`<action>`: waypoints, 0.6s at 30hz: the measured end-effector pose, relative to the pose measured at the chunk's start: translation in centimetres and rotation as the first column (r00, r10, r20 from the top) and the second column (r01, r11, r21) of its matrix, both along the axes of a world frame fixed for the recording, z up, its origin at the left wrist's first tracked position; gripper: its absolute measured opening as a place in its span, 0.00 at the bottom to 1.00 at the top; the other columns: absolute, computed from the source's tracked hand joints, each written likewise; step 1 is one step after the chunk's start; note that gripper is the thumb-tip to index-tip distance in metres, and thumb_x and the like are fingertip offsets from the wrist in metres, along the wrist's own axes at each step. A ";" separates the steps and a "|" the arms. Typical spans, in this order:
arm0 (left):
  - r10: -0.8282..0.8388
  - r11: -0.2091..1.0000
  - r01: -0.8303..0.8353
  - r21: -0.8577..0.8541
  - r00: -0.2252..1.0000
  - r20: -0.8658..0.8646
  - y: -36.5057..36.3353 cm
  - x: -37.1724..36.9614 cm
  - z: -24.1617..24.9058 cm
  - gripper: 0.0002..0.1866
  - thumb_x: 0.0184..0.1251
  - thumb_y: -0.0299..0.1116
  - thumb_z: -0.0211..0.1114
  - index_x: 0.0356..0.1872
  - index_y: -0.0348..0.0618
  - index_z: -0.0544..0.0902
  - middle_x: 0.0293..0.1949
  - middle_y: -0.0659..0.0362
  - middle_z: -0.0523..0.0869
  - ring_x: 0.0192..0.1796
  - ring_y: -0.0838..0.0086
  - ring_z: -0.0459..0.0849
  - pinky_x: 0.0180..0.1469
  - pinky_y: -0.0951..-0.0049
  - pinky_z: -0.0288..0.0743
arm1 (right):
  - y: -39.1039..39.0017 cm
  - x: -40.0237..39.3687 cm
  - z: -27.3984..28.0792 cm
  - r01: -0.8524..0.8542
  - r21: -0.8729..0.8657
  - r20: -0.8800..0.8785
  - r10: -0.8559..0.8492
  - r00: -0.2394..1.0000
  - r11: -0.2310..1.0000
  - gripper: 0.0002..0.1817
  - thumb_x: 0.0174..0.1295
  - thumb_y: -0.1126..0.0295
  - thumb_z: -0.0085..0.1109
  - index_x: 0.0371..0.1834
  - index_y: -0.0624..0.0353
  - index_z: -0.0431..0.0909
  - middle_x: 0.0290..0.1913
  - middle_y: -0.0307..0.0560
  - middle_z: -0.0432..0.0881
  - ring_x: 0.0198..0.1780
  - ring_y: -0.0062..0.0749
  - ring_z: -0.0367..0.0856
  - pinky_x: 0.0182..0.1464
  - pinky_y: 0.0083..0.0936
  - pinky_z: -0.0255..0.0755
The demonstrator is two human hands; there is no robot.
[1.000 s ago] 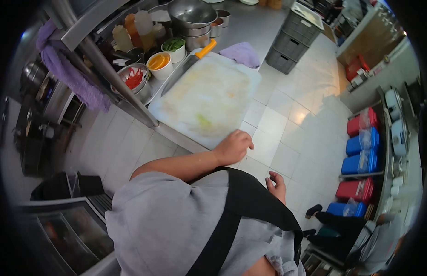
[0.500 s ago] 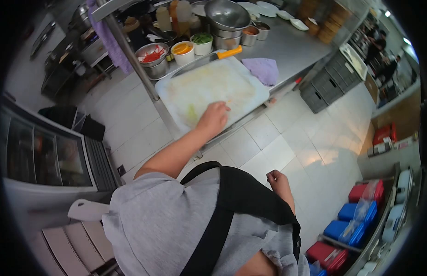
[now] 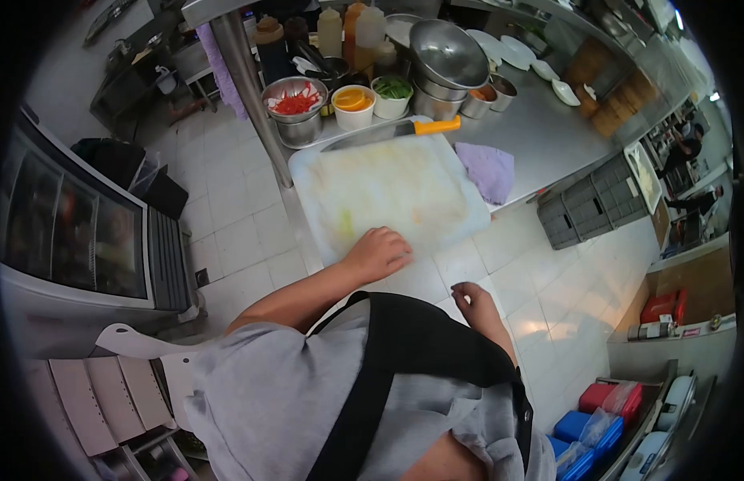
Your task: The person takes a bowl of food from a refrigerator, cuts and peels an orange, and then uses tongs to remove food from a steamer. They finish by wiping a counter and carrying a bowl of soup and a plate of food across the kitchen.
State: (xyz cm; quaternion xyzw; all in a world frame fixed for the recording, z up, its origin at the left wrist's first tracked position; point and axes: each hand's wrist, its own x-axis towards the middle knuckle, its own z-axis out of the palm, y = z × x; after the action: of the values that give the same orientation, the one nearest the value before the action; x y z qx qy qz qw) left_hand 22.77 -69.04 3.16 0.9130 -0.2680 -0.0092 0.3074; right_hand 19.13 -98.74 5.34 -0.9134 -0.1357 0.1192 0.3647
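Note:
My left hand is at the near edge of a white cutting board, palm down. Its fingers are bent but loosely apart, with nothing visible in them. Pale green and orange smears mark the board. A knife with an orange handle lies along the board's far edge. Off to the right, a folded purple cloth touches the board's corner. My right hand hangs in front of my body, away from the counter, with its fingers curled in and no object showing.
Behind the board stand a metal bowl of red and white strips, a tub of orange slices, a tub of green leaves, and a large steel bowl. Grey crates stand right of the counter. A glass-door fridge is at left.
My left hand has drawn back over the board to its near edge, and its fingers have loosened. The view has shifted. My right hand stays near my body. The knife and cloth lie as before.

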 end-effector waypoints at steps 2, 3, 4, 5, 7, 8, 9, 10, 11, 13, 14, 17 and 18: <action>0.120 0.991 -0.103 -0.089 0.969 0.218 1.7 3.5 0.6 0.20 0.55 0.32 0.65 0.52 0.48 0.77 0.54 0.51 0.76 0.57 0.57 0.73 0.61 0.59 0.66 | 1.5 3.3 0.0 -0.044 0.047 0.131 0.037 0.991 0.998 0.13 0.59 0.71 0.60 0.47 0.60 0.78 0.44 0.56 0.81 0.48 0.51 0.79 0.51 0.37 0.73; 0.179 0.980 -0.140 -0.141 0.931 0.317 2.6 5.8 1.0 0.20 0.55 0.31 0.65 0.51 0.47 0.77 0.54 0.50 0.76 0.56 0.56 0.73 0.60 0.58 0.68 | 2.7 5.0 0.3 -0.080 0.034 0.238 0.070 0.969 0.996 0.14 0.58 0.72 0.60 0.47 0.60 0.78 0.46 0.56 0.80 0.50 0.51 0.78 0.52 0.37 0.72; 0.309 0.950 -0.261 -0.173 0.875 0.374 3.4 8.1 2.3 0.19 0.55 0.29 0.63 0.50 0.46 0.78 0.52 0.50 0.76 0.55 0.55 0.74 0.58 0.58 0.69 | 3.8 6.5 0.7 -0.111 0.017 0.339 0.099 0.936 0.994 0.15 0.57 0.73 0.60 0.48 0.59 0.77 0.48 0.56 0.79 0.52 0.51 0.77 0.54 0.37 0.71; 0.429 0.903 -0.374 -0.211 0.798 0.422 4.2 10.7 3.9 0.18 0.55 0.27 0.62 0.49 0.44 0.78 0.51 0.51 0.77 0.55 0.55 0.74 0.56 0.57 0.70 | 5.3 7.8 1.3 -0.095 -0.002 0.380 0.088 0.921 0.995 0.17 0.56 0.74 0.60 0.50 0.59 0.75 0.50 0.56 0.78 0.54 0.52 0.75 0.55 0.37 0.70; 0.607 0.760 -0.649 -0.042 0.685 0.403 5.8 16.2 5.7 0.20 0.56 0.25 0.58 0.52 0.43 0.76 0.54 0.48 0.75 0.57 0.51 0.72 0.59 0.58 0.69 | 8.0 10.4 1.7 -0.091 -0.056 0.452 0.106 0.886 0.994 0.21 0.54 0.73 0.61 0.53 0.58 0.73 0.55 0.57 0.74 0.57 0.53 0.72 0.59 0.40 0.67; 0.652 0.711 -0.703 0.006 0.663 0.369 7.0 19.0 6.5 0.21 0.57 0.24 0.57 0.54 0.44 0.76 0.56 0.48 0.75 0.59 0.50 0.71 0.60 0.58 0.69 | 8.8 11.5 0.8 -0.100 -0.093 0.487 0.133 0.863 0.991 0.22 0.54 0.71 0.61 0.55 0.57 0.73 0.57 0.57 0.73 0.59 0.54 0.70 0.61 0.43 0.65; 0.653 0.691 -0.718 0.085 0.670 0.354 8.0 21.5 7.1 0.21 0.59 0.25 0.56 0.56 0.44 0.75 0.58 0.48 0.73 0.61 0.50 0.70 0.61 0.58 0.68 | 9.5 12.1 -0.4 -0.123 -0.138 0.516 0.177 0.838 0.983 0.23 0.54 0.70 0.60 0.55 0.57 0.73 0.58 0.58 0.72 0.60 0.54 0.69 0.62 0.46 0.63; 0.653 0.667 -0.727 0.162 0.676 0.342 8.9 23.6 7.2 0.22 0.60 0.25 0.55 0.57 0.45 0.74 0.60 0.48 0.72 0.62 0.51 0.69 0.62 0.58 0.68 | 10.3 12.8 -1.8 -0.141 -0.182 0.543 0.219 0.811 0.973 0.23 0.55 0.69 0.60 0.56 0.56 0.72 0.59 0.58 0.71 0.62 0.54 0.67 0.63 0.50 0.60; 0.628 0.650 -0.713 0.264 0.699 0.341 9.7 25.6 6.7 0.22 0.62 0.26 0.54 0.59 0.45 0.73 0.62 0.49 0.71 0.65 0.52 0.68 0.63 0.58 0.67 | 10.9 13.3 -2.4 -0.150 -0.227 0.569 0.256 0.781 0.962 0.23 0.55 0.68 0.59 0.56 0.55 0.72 0.60 0.58 0.70 0.63 0.54 0.66 0.64 0.53 0.58; 0.578 0.636 -0.606 0.478 0.784 0.226 10.2 27.9 8.3 0.22 0.65 0.27 0.52 0.61 0.46 0.72 0.66 0.52 0.69 0.68 0.53 0.66 0.66 0.56 0.64 | 11.5 12.7 -2.5 -0.082 -0.322 0.581 0.266 0.769 0.943 0.24 0.56 0.65 0.57 0.58 0.54 0.71 0.62 0.58 0.67 0.66 0.54 0.62 0.66 0.60 0.51; 0.558 0.636 -0.503 0.585 0.823 0.101 10.2 28.1 10.0 0.21 0.67 0.28 0.51 0.62 0.46 0.72 0.67 0.54 0.68 0.69 0.54 0.65 0.67 0.55 0.63 | 11.5 12.8 -2.5 -0.095 -0.311 0.575 0.267 0.774 0.946 0.24 0.56 0.65 0.57 0.58 0.54 0.71 0.62 0.59 0.67 0.66 0.54 0.61 0.66 0.60 0.51; 0.571 0.619 -0.409 0.670 0.821 -0.026 11.4 31.7 9.6 0.29 0.56 0.28 0.61 0.63 0.49 0.70 0.66 0.55 0.70 0.69 0.54 0.65 0.66 0.55 0.66 | 10.9 13.2 -2.6 -0.133 -0.272 0.563 0.270 0.781 0.953 0.25 0.56 0.64 0.57 0.59 0.55 0.70 0.62 0.59 0.66 0.66 0.56 0.61 0.66 0.61 0.51; 0.544 0.615 -0.376 0.693 0.839 -0.028 11.8 31.7 9.8 0.37 0.45 0.25 0.70 0.62 0.49 0.69 0.64 0.53 0.72 0.68 0.52 0.66 0.65 0.57 0.68 | 10.8 13.2 -2.7 -0.143 -0.259 0.566 0.271 0.779 0.955 0.25 0.56 0.64 0.57 0.59 0.55 0.70 0.62 0.59 0.66 0.67 0.56 0.60 0.66 0.61 0.51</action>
State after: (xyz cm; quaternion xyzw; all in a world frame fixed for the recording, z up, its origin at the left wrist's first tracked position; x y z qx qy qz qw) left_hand 54.49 -57.19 12.97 0.9905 0.0367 -0.1318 -0.0157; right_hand 32.33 -87.95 2.67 -0.9158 -0.3304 -0.1208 0.1936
